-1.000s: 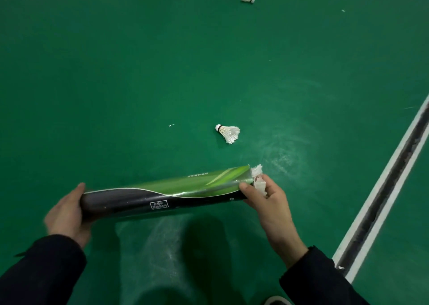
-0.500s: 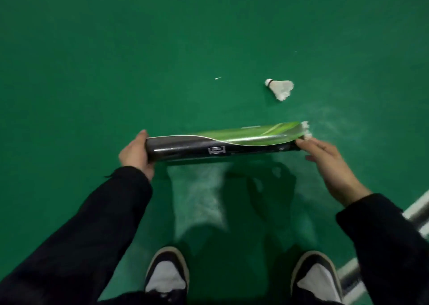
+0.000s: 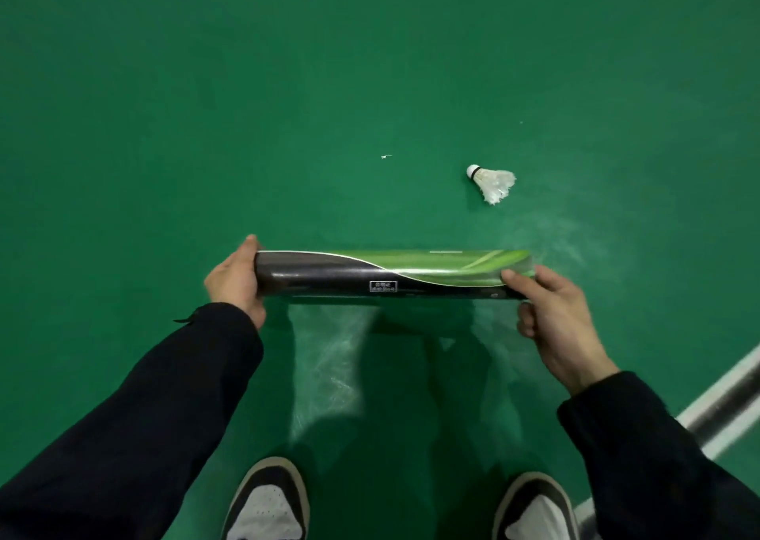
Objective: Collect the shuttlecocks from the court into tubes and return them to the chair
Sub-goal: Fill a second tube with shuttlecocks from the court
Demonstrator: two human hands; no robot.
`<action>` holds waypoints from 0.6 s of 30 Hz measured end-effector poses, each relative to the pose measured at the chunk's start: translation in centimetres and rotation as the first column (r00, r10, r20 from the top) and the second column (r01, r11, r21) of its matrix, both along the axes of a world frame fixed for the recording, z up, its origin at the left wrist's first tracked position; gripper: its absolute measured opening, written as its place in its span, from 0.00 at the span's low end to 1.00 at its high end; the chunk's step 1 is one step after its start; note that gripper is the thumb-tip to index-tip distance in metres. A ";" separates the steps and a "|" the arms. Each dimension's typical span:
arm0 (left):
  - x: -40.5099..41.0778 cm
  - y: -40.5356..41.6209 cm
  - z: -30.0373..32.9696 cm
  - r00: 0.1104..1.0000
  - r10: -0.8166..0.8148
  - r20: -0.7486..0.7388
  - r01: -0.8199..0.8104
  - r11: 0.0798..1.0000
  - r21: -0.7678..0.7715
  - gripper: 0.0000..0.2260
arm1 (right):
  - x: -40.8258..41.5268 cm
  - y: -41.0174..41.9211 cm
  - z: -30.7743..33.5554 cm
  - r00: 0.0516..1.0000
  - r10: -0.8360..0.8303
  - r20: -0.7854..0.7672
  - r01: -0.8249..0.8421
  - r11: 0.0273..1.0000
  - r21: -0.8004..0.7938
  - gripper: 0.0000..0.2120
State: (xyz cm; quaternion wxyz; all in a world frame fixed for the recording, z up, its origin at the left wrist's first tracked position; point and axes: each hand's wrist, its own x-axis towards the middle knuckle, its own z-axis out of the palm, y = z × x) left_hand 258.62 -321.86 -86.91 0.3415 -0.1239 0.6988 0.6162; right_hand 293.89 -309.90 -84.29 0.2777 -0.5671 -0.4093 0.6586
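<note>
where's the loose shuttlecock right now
In the head view, the shuttlecock lies on the green court floor, right of centre, just beyond the tube.

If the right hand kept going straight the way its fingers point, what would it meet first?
The right hand points up-left, its thumb on the green end of the tube it already grips. Going on, it would only press into the tube. The shuttlecock lies further on, slightly off that line; depth is unclear.

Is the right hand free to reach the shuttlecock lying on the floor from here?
Probably yes. Bare green floor lies between the right hand and the shuttlecock, but that hand grips the tube end and must let go first.
</note>
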 end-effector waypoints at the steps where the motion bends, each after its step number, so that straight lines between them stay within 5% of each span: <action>1: -0.4 -0.2 -0.2 1.000 -0.004 0.004 0.004 1.000 -0.015 0.10 | 0.0 0.1 0.3 0.999 0.050 -0.017 -0.050 0.998 -0.031 0.05; 3: -1.0 -0.7 -0.4 1.000 -0.021 -0.007 0.020 0.999 -0.037 0.12 | 0.1 0.3 1.4 0.977 0.200 -0.070 -0.208 0.967 -0.144 0.05; 8: -0.7 -1.7 -0.6 0.999 -0.046 -0.015 0.046 0.998 -0.042 0.08 | 1.2 1.2 1.3 0.892 0.402 -0.206 -0.447 0.853 -0.269 0.42; 18: -0.3 -1.7 -0.3 0.997 -0.068 -0.027 0.066 0.996 -0.057 0.11 | 2.3 0.9 0.4 0.869 0.378 -0.319 -0.474 0.820 -0.321 0.43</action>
